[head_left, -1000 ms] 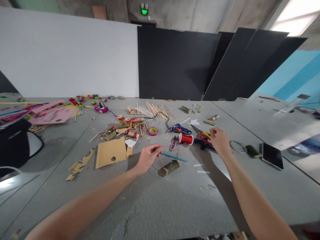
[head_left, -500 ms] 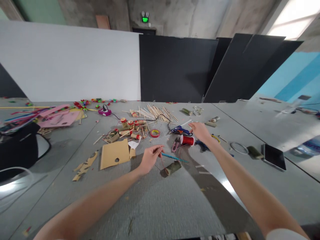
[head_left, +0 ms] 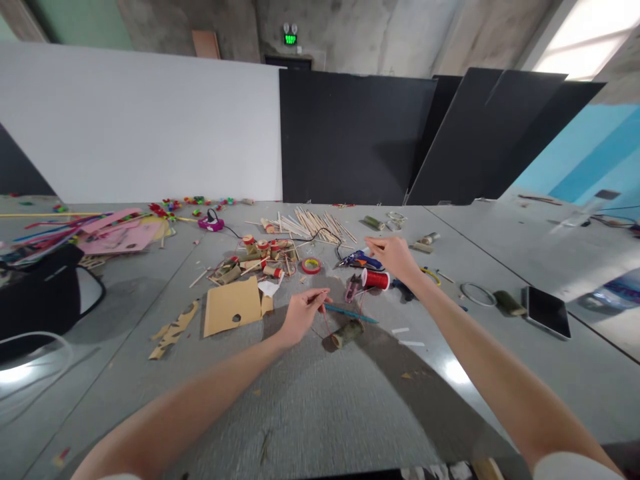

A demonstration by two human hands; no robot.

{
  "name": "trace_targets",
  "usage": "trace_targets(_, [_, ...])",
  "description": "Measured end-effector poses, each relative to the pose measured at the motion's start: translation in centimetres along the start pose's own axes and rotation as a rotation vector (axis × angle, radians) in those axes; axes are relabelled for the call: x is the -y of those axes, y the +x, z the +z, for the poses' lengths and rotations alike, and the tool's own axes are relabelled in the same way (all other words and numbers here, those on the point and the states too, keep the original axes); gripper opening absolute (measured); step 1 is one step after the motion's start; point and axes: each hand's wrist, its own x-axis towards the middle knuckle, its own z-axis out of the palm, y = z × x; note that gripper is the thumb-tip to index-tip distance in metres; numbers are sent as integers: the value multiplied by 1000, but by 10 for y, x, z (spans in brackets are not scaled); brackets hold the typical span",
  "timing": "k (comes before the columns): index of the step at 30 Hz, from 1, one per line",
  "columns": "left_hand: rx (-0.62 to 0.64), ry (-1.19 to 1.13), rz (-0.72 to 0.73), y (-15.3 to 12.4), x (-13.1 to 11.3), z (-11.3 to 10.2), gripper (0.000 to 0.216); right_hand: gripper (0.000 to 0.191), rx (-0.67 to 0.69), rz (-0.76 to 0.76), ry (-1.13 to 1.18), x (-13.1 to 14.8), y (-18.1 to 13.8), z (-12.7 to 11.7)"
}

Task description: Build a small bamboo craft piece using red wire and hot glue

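My left hand [head_left: 303, 313] is closed in a pinch above the table. A red thread [head_left: 327, 320] runs from its fingertips down to a short bamboo tube [head_left: 347, 333] lying just right of it. Beside those fingertips a blue pencil [head_left: 354, 313] lies behind the tube. My right hand [head_left: 393, 257] is raised over the blue hot glue gun [head_left: 364, 259], its fingers pinched together; what they hold, if anything, is too fine to make out. Below it stand a spool of red thread [head_left: 376, 279] and a pair of pliers [head_left: 353, 288].
Cut cardboard [head_left: 233, 308] lies left of my left hand. Behind are red tape [head_left: 311, 266], a heap of bamboo pieces [head_left: 235, 267] and several wooden sticks [head_left: 320, 223]. On the right lie a metal ring [head_left: 479, 294] and a black tablet [head_left: 547, 311]. Tall dark panels [head_left: 355, 140] border the back.
My right hand has moved a little left and slightly up, still pinched, over the glue gun. My left hand has stayed nearly in place with the red thread.
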Motion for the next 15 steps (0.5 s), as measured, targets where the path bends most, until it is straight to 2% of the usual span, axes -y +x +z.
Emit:
trace_targets(5, [-5,7,1,0,-1,1,36,40,-48,-104,64,22,-11,-5])
trace_targets(9, [-5,21,1,0,-4,0,34,42,-70,-100,134,36,-14,-8])
trace_targets(12, [-10,27,-10,0,-6,1,35,41,-66,-99,162,33,-10,-9])
trace_targets(15, [-17,20,-33,0,-6,1,38,42,-29,-53,52,18,-1,-7])
